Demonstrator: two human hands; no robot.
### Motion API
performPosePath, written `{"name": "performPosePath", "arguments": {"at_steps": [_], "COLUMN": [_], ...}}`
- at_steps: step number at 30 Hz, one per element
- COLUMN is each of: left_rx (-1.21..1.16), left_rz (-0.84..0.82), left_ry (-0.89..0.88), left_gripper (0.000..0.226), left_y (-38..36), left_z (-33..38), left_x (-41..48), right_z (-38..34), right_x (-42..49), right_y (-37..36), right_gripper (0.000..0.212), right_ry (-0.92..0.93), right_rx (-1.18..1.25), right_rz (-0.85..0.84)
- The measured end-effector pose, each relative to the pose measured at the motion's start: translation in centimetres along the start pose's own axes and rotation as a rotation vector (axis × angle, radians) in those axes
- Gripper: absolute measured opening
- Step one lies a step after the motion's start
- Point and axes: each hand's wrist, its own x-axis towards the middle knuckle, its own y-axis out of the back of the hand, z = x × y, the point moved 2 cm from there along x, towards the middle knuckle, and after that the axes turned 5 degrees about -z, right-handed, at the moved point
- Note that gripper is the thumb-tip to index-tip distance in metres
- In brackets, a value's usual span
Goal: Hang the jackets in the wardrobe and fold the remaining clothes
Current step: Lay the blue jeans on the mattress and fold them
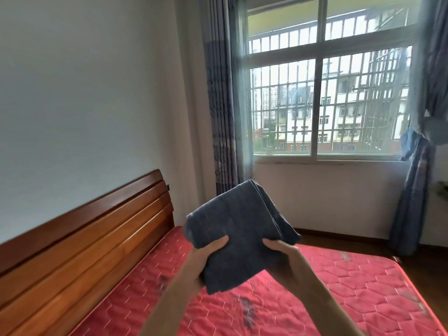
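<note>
A folded dark grey-blue garment (238, 229) is held up in the air above the red quilted mattress (339, 287). My left hand (206, 258) grips its near left edge, thumb on top and fingers underneath. My right hand (283, 255) grips the near right edge the same way. The garment is a thick flat packet of several layers, tilted up away from me. No wardrobe or jacket is in view.
A wooden headboard (84, 238) runs along the left wall. A large barred window (327, 93) fills the far wall, with blue curtains (223, 105) at each side. Dark wooden floor (412, 260) lies between bed and window wall.
</note>
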Motion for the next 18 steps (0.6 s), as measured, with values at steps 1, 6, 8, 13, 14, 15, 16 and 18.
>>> {"name": "performPosePath", "arguments": {"at_steps": [1,6,8,13,14,15,16,18], "left_rx": [0.062,0.206,0.249,0.241,0.225,0.204,0.171,0.058], "left_rz": [-0.021,0.041,0.167,0.376,0.403,0.418,0.428,0.414], "left_ry": [-0.066,-0.215,-0.225,-0.296,-0.313,-0.33,-0.334,-0.322], "left_gripper": [0.054,0.07,0.071,0.09,0.091,0.092,0.094,0.093], "left_y": [-0.3,1.5,2.9,6.6,7.2,7.8,8.4,9.7], "left_z": [0.5,2.5,2.9,4.8,5.1,5.4,5.7,6.3], "left_x": [-0.1,-3.4,-4.8,-9.5,-10.6,-11.7,-12.9,-15.1], "right_z": [-1.1,-3.1,-2.3,1.1,2.0,2.9,3.9,5.9], "right_x": [-0.3,-0.6,0.2,1.5,1.5,1.6,1.5,1.2], "right_y": [0.2,-1.3,-3.0,-8.8,-9.9,-11.0,-12.1,-14.3], "right_gripper": [0.039,0.07,0.072,0.048,0.045,0.042,0.04,0.04], "right_ry": [-0.003,-0.17,-0.198,-0.199,-0.199,-0.195,-0.191,-0.19], "right_rx": [0.01,-0.391,-0.616,-0.791,-0.783,-0.779,-0.779,-0.782], "right_rz": [-0.047,-0.095,-0.124,-0.245,-0.256,-0.274,-0.295,-0.345]}}
